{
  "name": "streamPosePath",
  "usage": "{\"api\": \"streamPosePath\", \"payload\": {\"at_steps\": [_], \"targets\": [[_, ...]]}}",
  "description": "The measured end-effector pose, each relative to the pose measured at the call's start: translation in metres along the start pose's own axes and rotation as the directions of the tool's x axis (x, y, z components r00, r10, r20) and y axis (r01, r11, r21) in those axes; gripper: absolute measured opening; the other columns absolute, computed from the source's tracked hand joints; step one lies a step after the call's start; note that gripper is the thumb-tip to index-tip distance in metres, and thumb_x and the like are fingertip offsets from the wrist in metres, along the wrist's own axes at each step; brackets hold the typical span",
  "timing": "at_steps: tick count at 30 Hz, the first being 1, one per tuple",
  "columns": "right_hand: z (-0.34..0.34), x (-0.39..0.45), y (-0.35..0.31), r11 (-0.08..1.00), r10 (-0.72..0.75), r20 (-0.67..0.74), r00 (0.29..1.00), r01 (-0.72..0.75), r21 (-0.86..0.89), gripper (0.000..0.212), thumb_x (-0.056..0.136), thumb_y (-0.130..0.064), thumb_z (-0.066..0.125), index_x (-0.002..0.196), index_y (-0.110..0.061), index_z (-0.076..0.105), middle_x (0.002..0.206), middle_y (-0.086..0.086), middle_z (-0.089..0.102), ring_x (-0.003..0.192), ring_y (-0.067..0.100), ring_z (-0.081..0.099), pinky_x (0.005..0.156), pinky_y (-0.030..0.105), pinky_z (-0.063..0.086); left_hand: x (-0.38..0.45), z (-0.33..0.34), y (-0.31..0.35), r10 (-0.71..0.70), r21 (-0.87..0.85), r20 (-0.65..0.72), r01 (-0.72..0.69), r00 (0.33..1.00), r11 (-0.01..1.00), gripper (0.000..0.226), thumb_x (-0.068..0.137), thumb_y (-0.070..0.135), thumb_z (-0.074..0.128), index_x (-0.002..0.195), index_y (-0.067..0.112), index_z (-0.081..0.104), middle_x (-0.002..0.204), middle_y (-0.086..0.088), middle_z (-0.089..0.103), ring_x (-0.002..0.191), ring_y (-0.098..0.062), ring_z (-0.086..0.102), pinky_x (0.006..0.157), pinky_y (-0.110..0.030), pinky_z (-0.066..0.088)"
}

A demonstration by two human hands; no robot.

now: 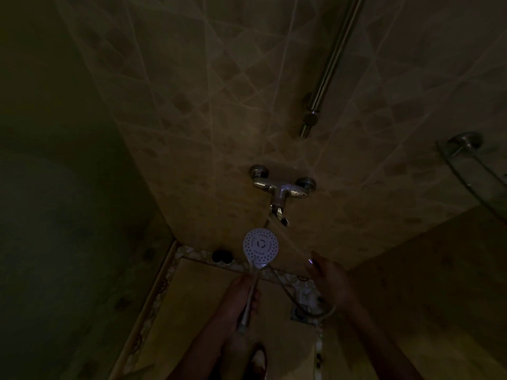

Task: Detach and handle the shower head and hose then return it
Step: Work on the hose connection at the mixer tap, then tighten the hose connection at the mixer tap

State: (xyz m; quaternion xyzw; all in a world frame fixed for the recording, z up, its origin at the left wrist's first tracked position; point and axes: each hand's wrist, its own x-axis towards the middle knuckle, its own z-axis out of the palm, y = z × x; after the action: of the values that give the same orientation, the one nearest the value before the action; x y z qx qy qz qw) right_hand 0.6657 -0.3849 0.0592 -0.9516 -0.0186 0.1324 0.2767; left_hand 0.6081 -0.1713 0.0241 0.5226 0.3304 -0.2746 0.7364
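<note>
Shower head (261, 248) off its rail, face up at 6 o'clock below mixer tap (282, 192); handle gripped by left hand (242, 300). Hose (301, 305) looped toward 4 o'clock. Right hand (327, 278) empty, fingers relaxed. Mid-handling, seemingly; next, lift back toward rail (333, 61) at 1 o'clock.
</note>
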Motion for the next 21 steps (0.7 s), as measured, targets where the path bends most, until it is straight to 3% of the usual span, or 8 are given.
{"api": "streamPosePath", "payload": {"at_steps": [3,5,9,17,21], "targets": [[-0.003,-0.013,-0.011,0.997,-0.062,-0.031,0.998,0.064,0.048,0.007,0.090,-0.024,0.063,0.092,-0.018,0.066,0.070,-0.010,0.068,0.062,-0.007,0.058,0.055,0.011,0.030,-0.002,0.004,-0.001,0.011,0.011,-0.001,-0.011,1.000,1.000,0.026,0.097,0.027,0.043,0.081,0.009,0.050,0.044,0.001,0.055,0.033,-0.012,0.045,0.034,-0.017,0.034],[0.001,-0.016,-0.016,0.999,-0.025,-0.053,0.998,0.027,0.044,0.024,0.086,-0.030,0.068,0.071,-0.021,0.051,0.051,-0.016,0.047,0.045,-0.005,0.051,0.050,0.015,0.026,-0.004,0.005,-0.001,0.015,0.006,0.002,-0.015,1.000,1.000,0.024,0.097,0.025,0.042,0.081,0.009,0.050,0.044,0.001,0.055,0.033,-0.012,0.045,0.034,-0.018,0.034],[0.010,-0.020,-0.022,0.999,0.021,-0.049,0.999,-0.019,0.035,0.028,0.085,-0.037,0.066,0.083,-0.017,0.046,0.063,-0.011,0.049,0.058,0.008,0.049,0.054,0.029,0.033,-0.007,0.007,-0.004,0.025,0.028,0.009,-0.025,1.000,0.999,0.024,0.097,0.025,0.042,0.081,0.009,0.050,0.043,0.003,0.056,0.032,-0.011,0.046,0.034,-0.016,0.035],[0.030,-0.017,-0.033,0.996,-0.005,-0.021,1.000,0.007,0.089,0.026,0.083,-0.032,0.068,0.077,-0.024,0.044,0.064,-0.015,0.048,0.060,-0.001,0.047,0.054,0.025,0.032,-0.006,0.004,-0.005,0.039,0.017,0.023,-0.040,0.999,0.999,0.030,0.096,0.032,0.045,0.076,0.011,0.053,0.047,0.001,0.055,0.036,-0.012,0.046,0.038,-0.018,0.035],[0.038,-0.013,-0.044,0.998,-0.008,-0.014,1.000,0.009,0.058,0.029,0.084,-0.037,0.067,0.074,-0.027,0.041,0.063,-0.016,0.045,0.061,0.005,0.048,0.052,0.024,0.030,-0.006,0.001,-0.002,0.029,0.044,-0.002,-0.029,1.000,0.999,0.027,0.098,0.028,0.041,0.081,0.010,0.054,0.043,0.004,0.056,0.034,-0.010,0.047,0.037,-0.016,0.036]]}}
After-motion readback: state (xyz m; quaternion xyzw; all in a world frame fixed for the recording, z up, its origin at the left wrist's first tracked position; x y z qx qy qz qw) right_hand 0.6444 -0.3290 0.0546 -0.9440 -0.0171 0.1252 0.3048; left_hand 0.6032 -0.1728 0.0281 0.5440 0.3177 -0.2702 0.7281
